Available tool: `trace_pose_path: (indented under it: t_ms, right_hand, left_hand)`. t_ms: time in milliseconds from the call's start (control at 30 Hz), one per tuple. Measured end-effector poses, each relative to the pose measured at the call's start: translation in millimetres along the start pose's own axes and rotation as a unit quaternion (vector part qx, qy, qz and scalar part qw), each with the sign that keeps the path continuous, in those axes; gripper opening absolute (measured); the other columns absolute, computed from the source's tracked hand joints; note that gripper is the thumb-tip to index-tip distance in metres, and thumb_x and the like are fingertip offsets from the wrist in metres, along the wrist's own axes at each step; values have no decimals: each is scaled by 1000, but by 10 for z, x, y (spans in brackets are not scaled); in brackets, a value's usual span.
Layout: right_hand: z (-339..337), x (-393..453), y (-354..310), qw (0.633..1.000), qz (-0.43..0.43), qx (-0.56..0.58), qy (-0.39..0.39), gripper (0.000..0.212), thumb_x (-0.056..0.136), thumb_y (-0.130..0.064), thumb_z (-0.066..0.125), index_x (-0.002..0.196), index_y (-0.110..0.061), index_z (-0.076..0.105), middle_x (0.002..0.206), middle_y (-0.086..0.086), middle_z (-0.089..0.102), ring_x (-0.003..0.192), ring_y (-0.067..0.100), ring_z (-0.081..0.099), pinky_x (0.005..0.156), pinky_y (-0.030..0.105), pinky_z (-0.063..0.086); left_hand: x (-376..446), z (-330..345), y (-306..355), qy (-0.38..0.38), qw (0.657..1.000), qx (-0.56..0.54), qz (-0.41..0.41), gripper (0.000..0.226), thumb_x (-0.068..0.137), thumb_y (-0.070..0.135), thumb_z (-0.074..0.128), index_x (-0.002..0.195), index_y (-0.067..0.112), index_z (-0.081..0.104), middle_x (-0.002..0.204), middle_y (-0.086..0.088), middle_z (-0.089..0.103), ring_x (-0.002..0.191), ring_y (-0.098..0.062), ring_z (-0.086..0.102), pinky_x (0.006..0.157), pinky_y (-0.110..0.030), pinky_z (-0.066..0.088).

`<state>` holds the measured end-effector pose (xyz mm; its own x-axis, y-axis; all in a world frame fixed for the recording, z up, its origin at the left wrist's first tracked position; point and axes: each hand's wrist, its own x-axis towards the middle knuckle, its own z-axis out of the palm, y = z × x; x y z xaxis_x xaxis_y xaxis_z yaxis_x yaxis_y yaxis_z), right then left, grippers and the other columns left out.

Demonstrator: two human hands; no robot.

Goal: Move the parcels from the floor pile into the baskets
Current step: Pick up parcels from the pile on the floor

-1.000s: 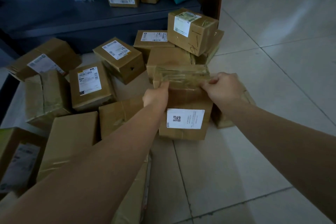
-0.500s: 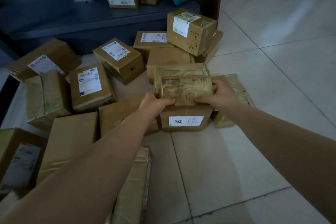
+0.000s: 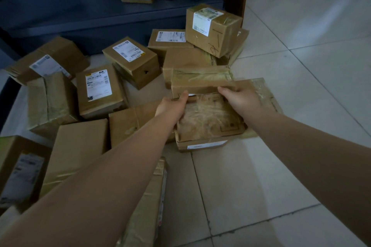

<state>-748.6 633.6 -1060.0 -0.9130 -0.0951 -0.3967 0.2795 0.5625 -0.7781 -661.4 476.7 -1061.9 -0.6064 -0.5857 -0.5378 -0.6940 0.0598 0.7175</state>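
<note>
Both of my hands hold one brown cardboard parcel [image 3: 208, 120] at the right edge of the floor pile. Its broad face is covered in shiny crinkled tape and points up at me; a white label shows on its narrow near side. My left hand [image 3: 172, 104] grips its far left corner and my right hand [image 3: 241, 98] its far right edge. Its near edge touches the tiles. Around it lie several more parcels, such as a labelled box [image 3: 98, 90] to the left and a cube-shaped box [image 3: 212, 30] stacked at the back. No basket is in view.
A dark low shelf [image 3: 80, 16] behind the pile carries more parcels, a teal bag and a plastic wrap. A flat taped parcel [image 3: 265, 94] lies under my right hand. Pale floor tiles [image 3: 301, 66] stretch to the right and toward me.
The parcel has tipped toward me, so its taped face now points up and its label side has shrunk to a strip. Both hands slid to its far edge.
</note>
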Motion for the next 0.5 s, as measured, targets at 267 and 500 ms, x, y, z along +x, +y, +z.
trace_pose_path:
  t_ms: [267,500]
  right_hand:
    - [78,-319,456,990,-60,97,85,36,73,-47,61,99,-23,71,80,-9,69,76,12,64,60,24,46]
    - [95,-359,669,993,-84,86,11,50,85,-27,64,132,-14,52,96,-9,61,83,8,57,66,17,46]
  left_hand:
    - [-54,14,-168,53,992,-48,104,22,75,42,68,73,24,57,76,4,63,71,-14,61,56,-27,49]
    - [-55,31,-402,-21,989,15,145,44,77,33,74,115,23,55,108,7,59,97,-12,57,73,-23,47]
